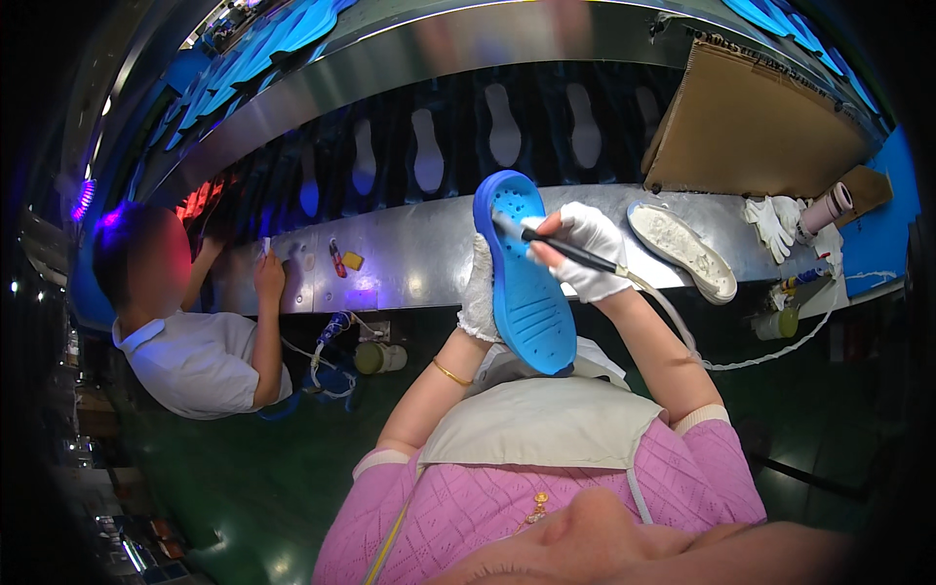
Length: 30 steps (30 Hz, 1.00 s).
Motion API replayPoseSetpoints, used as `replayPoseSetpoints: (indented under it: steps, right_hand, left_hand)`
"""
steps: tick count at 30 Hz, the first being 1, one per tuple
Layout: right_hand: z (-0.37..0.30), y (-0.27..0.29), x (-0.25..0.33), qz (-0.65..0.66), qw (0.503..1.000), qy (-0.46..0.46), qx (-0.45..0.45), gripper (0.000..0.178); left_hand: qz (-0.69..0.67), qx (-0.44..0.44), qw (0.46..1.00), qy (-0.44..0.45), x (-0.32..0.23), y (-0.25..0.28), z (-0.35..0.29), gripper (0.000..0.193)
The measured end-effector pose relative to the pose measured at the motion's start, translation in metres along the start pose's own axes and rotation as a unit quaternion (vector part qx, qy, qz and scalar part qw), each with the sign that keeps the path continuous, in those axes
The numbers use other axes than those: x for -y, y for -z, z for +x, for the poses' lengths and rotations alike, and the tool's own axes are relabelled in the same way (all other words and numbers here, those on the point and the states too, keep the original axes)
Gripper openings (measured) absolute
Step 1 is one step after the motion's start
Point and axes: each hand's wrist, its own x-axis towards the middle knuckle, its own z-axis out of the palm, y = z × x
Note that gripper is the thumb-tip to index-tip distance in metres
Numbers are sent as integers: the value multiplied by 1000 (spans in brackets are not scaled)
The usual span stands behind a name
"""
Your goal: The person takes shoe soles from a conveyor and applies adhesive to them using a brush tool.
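Above her lap, gloved hands grip blue sole and, seemingly, brush.

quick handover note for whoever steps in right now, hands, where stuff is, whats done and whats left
Left hand, white glove: holds the blue shoe sole upright from behind.
Right hand, white glove: grips a dark brush tool, its tip on the sole's upper part; a hose runs from it.
White sole lies on the metal bench to the right, spare gloves beyond it.
Done: cannot tell how much of the blue sole is brushed.
Left: the rest of it.
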Motion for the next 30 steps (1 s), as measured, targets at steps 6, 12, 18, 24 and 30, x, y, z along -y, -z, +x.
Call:
replayPoseSetpoints:
  steps: [6, 12, 18, 24, 30]
  right_hand:
    - [-4, 0, 0, -17, 998, 27, -52, 24]
    - [-13, -10, -7, 33, 998, 50, 11, 21]
    - [-23, -13, -3, -117, 989, 66, 63, 24]
    - [-33, -14, -5, -79, 996, 20, 32, 21]
    - [-26, 2, -3, -4, 978, -202, 54, 15]
  left_hand:
    - [-78, 67, 994, -27, -3, 7, 5, 80]
    - [-76, 53, 994, -51, -11, 19, 18, 79]
    - [-54, 16, 995, -79, -23, 22, 24, 79]
    - [-97, 54, 990, -83, -35, 24, 27, 83]
    - [-129, 59, 986, -90, -40, 4, 23, 89]
